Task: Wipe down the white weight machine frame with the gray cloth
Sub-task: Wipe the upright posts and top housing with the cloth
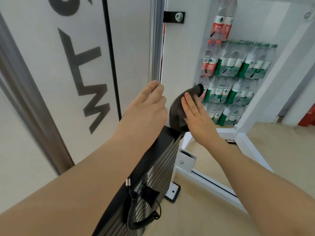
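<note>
On my feed right now I've got two bare forearms coming in from the bottom edge, no sleeves, no watch, no gloves. My left hand (146, 106) shows no jewellery. On my right hand (196, 113) I can make out a thin ring on one finger. Nails look short and plain, though the fingertips are slightly blurred.

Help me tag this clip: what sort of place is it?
Probably a gym or fitness room: a black weight stack in a white machine frame, a coiled cable, and shrink-wrapped packs of bottled water stacked behind.
</note>
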### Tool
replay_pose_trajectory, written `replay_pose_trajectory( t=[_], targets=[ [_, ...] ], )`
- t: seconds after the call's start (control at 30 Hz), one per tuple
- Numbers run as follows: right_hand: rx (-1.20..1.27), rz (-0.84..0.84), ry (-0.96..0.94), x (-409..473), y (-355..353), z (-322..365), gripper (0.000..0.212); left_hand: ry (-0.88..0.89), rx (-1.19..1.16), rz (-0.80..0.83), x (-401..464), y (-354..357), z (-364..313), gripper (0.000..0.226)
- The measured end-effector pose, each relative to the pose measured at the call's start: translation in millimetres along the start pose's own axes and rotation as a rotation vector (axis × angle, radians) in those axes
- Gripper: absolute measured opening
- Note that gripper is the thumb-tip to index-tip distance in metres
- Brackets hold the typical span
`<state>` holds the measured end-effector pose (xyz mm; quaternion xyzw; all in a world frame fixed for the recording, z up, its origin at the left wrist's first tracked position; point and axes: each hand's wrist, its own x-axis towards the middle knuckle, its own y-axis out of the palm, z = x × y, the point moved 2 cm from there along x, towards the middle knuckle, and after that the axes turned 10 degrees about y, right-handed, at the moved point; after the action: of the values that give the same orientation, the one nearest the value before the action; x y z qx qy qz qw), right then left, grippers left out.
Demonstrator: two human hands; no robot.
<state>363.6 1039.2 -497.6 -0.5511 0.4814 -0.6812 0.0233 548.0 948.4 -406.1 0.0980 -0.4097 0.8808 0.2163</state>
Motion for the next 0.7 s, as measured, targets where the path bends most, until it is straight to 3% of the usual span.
replay_pose_trajectory(
  t=[0.07, 0.23, 0.4, 0.5, 0.57, 0.7],
  targets=[
    [0.246, 0.041, 0.129, -3, 9, 15, 0.071, -0.011, 0.047, -0.039, -2, -3, 1, 0.077],
    [0.705, 0.245, 0.485, -33, 37, 22, 0.077, -0.01, 0.079, -0.041, -1, -3, 2, 0.072],
    [0.625, 0.483, 0.507, -89, 63, 19, 0.082, 0.007, 0.106, 0.014, -1, 2, -1, 0.045],
    [0.663, 0.642, 0.557, -107, 71, 21, 0.09, 0.003, 0.102, 0.001, 0, -2, 0, 0.043],
    [0.699, 0.644, 0.549, -103, 68, 18, 0.088, -0.009, 0.075, 0.012, 1, -4, 0, 0.042],
    [0.63, 0.433, 0.416, -74, 45, 10, 0.082, -0.029, 0.038, 0.037, 0, -5, -1, 0.045]
  ],
)
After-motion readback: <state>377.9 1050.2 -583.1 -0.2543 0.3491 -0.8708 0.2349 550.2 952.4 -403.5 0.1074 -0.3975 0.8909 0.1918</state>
